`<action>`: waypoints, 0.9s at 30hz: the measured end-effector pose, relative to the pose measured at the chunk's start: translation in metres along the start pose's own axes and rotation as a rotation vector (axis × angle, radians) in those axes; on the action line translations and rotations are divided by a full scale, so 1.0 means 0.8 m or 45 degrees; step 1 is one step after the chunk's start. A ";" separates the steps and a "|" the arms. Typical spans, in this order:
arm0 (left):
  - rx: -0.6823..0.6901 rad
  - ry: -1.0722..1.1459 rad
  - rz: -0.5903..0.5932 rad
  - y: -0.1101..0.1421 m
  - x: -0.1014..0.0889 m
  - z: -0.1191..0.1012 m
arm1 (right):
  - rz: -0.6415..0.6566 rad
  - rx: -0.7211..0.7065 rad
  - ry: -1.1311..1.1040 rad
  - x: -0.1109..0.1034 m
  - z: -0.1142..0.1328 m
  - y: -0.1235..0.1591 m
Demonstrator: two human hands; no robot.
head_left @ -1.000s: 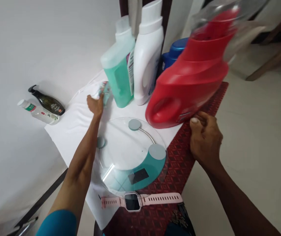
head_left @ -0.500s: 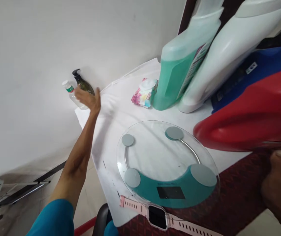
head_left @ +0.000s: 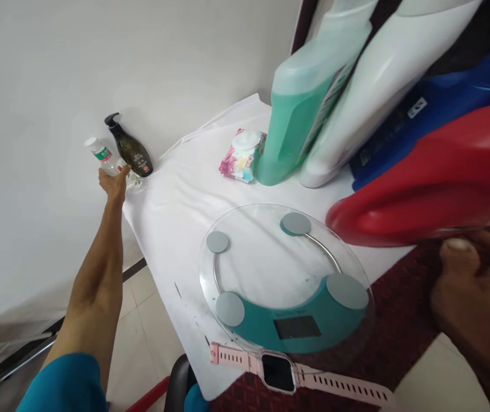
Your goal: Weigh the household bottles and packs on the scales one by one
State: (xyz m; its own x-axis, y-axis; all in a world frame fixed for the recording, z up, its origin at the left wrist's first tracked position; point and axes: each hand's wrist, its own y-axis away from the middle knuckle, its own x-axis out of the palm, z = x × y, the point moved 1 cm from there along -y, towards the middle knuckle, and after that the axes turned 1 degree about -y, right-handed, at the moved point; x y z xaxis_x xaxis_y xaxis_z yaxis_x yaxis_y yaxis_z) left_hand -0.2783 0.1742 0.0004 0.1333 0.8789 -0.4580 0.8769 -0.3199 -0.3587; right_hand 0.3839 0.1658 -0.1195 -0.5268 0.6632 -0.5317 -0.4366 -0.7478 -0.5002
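Note:
At the far left corner of the table, my left hand [head_left: 114, 184] is wrapped round the lower part of a clear plastic bottle [head_left: 101, 153] with a white cap and a green label. Right beside it stands a dark pump bottle [head_left: 132, 150] with a black pump head. My right hand [head_left: 480, 292] is at the right edge, close to the lower side of a red bottle [head_left: 425, 189]. Its thumb points towards that bottle, while its other fingers are partly hidden and blurred, so I cannot tell whether they grip anything.
A round glass scale [head_left: 287, 332] lies in front, with a pink-strapped smartwatch [head_left: 278, 372] at its near edge. Behind are a wipes pack [head_left: 242, 157], a green liquid bottle [head_left: 290, 126], a white bottle [head_left: 356, 109] and a blue container [head_left: 399, 131]. A wall [head_left: 47, 86] borders the table.
My left hand was open with fingers spread in front of the two bottles; it has moved left and closed round the clear bottle. My right hand shows more, farther left in view.

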 end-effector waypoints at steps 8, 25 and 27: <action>0.228 0.433 0.200 0.124 -0.058 -0.039 | 0.151 0.005 -0.151 -0.014 0.030 0.005; 0.476 0.520 1.230 0.408 -0.075 -0.155 | 0.119 0.008 -0.455 -0.014 0.032 0.008; 0.510 0.479 1.253 0.409 -0.075 -0.153 | 0.103 0.009 -0.472 -0.012 0.029 0.008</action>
State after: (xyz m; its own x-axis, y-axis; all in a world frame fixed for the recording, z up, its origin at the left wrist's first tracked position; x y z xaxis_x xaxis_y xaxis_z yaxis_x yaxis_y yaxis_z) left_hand 0.0571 0.0606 0.0104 0.8751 0.2109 -0.4356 0.1112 -0.9636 -0.2431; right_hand 0.3691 0.1539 -0.1020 -0.7874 0.5466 -0.2849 -0.3872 -0.7983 -0.4613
